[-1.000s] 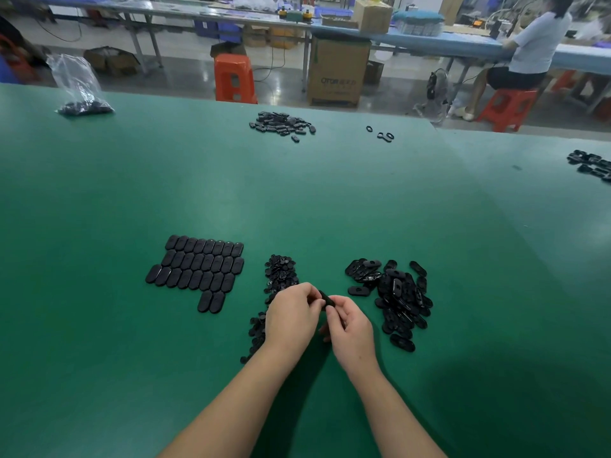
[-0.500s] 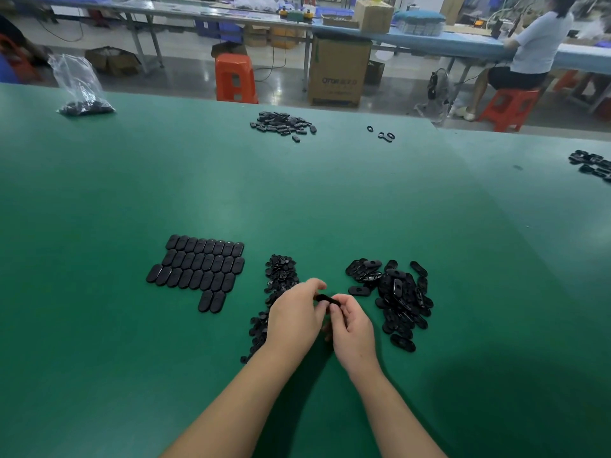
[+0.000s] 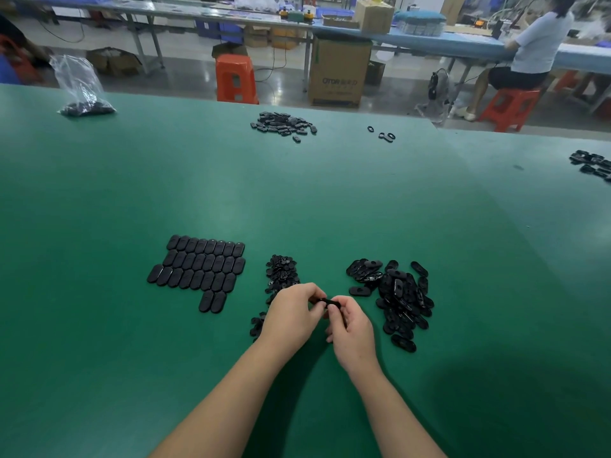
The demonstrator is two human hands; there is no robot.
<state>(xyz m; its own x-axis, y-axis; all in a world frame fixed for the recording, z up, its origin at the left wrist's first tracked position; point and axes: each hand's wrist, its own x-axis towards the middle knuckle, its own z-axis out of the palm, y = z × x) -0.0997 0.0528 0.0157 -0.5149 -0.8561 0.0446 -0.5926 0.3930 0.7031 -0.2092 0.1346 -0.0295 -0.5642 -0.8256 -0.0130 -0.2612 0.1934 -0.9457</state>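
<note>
Both hands meet just above the green tabletop. The left hand and right hand each pinch one end of a small black oval part with curled fingers. A loose pile lies to the right, neat rows to the left.

Green table: blk ovals in rows, small-parts pile, ring pile; far pile, bag.
</note>
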